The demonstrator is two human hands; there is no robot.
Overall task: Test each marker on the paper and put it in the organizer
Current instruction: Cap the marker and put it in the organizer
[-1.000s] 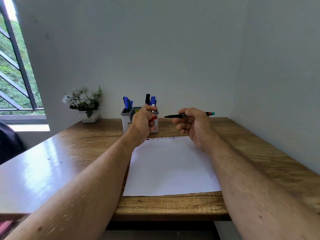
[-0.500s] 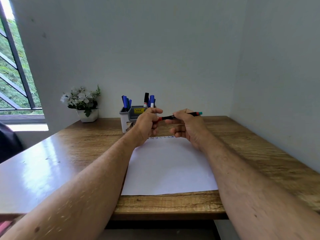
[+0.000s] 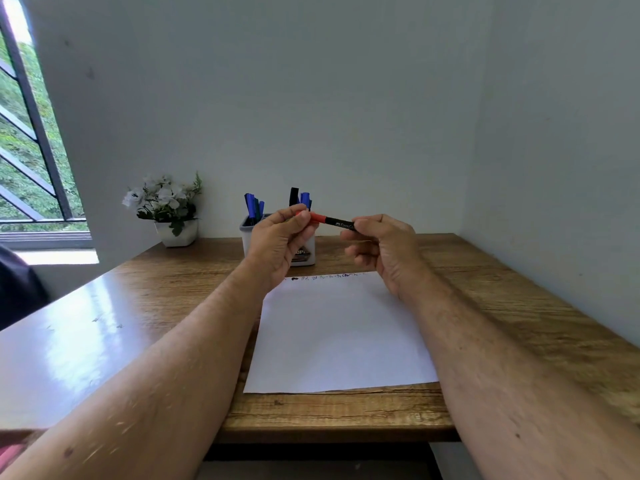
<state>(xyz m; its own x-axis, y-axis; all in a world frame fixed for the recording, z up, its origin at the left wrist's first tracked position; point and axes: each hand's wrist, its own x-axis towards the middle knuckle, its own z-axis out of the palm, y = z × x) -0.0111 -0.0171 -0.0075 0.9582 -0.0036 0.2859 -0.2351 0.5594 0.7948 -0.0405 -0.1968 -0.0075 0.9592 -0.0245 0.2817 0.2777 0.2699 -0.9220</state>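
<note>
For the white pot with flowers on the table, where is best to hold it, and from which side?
Grip the flower pot by its white side walls, low down, coming from the front. The flowers spread wide over the rim, so a grasp from above would probably crush them; the walls are bare and appear to narrow towards the base.

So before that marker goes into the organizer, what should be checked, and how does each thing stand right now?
1. Cap on the marker: ok, red cap sits on its end.
2. Grip: ok, left hand pinches the cap, right hand holds the barrel.
3. Test mark made: cannot tell, scribbles line the paper's far edge.
4. Room in the organizer: cannot tell, hands hide part of it.
5. Path to organizer: ok, it stands just behind the hands.
</note>
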